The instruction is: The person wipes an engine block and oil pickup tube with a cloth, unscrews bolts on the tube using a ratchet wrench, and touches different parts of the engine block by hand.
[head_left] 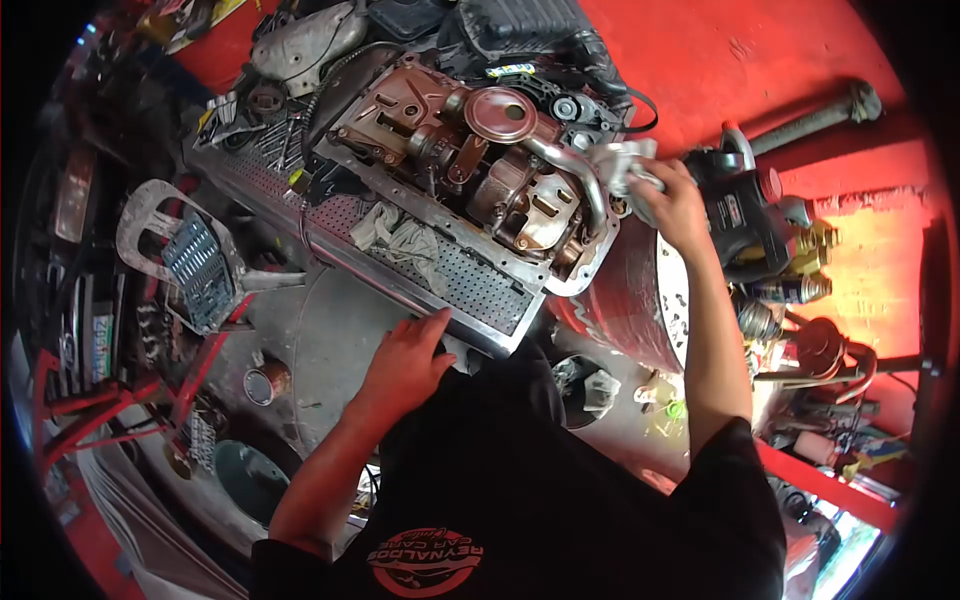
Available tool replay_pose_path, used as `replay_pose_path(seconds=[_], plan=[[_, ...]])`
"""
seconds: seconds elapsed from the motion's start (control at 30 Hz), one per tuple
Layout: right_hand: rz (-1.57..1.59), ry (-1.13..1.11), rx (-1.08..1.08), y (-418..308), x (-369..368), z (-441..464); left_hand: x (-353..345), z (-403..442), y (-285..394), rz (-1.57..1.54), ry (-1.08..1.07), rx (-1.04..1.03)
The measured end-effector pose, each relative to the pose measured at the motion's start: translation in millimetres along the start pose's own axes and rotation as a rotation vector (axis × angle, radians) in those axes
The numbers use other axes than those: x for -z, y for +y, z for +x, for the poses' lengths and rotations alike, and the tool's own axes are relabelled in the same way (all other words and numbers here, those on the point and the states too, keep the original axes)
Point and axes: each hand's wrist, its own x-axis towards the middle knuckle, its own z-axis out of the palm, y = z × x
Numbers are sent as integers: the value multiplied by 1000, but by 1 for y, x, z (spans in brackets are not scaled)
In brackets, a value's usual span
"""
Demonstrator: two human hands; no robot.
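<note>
My right hand [676, 208] grips a crumpled whitish rag [622, 165] at the right end of an upturned engine block [400, 100]. The rag is beside the bent metal pickup tube [585, 180], whose round, copper-coloured strainer [500, 113] sits over the open crankcase. Whether the rag touches the tube I cannot tell. Near the front edge of the perforated metal bench [480, 295] is my left hand [408, 362], its fingers stretched out and thumb apart, holding nothing. A second, greyish cloth [400, 240] lies crumpled on the bench in front of the engine.
Several wrenches [285, 140] lie on the bench's left part. A white plastic chair [150, 215] carries an open socket case [198, 262]. On the right stand a red drum [625, 300] and dark bottles [745, 215]. A can [267, 382] sits on the floor.
</note>
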Motion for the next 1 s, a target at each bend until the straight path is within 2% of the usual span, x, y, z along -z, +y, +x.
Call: replay_pose_path(seconds=[0.03, 0.1, 0.13, 0.2, 0.27, 0.43, 0.5, 0.57, 0.63, 0.67, 0.73, 0.77, 0.8, 0.83, 0.87, 0.9, 0.93, 1.0], plan=[[-54, -181, 73, 4, -8, 28, -8, -4, -10, 13, 2, 66], [101, -454, 229, 51, -42, 81, -18, -12, -20, 12, 14, 151], [308, -710, -53, 31, -28, 94, -22, -16, -21, -17, 31, 228], [307, -813, 81, 28, -27, 113, -34, -23, -21, -44, 51, 329], [319, -853, 165, 36, -37, 120, -61, -36, -21, -264, 185, 515], [291, -759, 299, 27, -64, 131, -115, -47, -1, -339, 213, 648], [267, -624, 408, 36, -68, 131, -136, -47, 0, -341, 208, 661], [159, -288, 617, 49, -55, 134, -148, -43, -5, -338, 268, 664], [99, -68, 163, 57, -24, 133, -145, -47, 1, -340, 298, 660], [453, -141, -81, 71, -12, 134, -143, -46, 2, -362, 351, 669], [779, -116, -143, 73, 17, 95, -137, -51, 1, -400, 368, 729], [745, -112, -244, 76, 19, 70, -135, -55, 0, -447, 383, 782], [664, 10, -170, 68, 11, 41, -136, -57, -4, -446, 378, 782], [420, 150, -27, 70, -14, 15, -139, -59, -9, -463, 365, 784], [392, 195, 28, 75, -49, -14, -140, -60, -12, -480, 351, 789], [311, 91, -9, 67, -75, -44, -138, -56, -10, -474, 347, 793], [229, 128, -87, 44, -86, -64, -134, -49, -7, -452, 297, 785], [200, 118, -75, 31, -82, -65, -129, -37, -10, -426, 236, 787]])
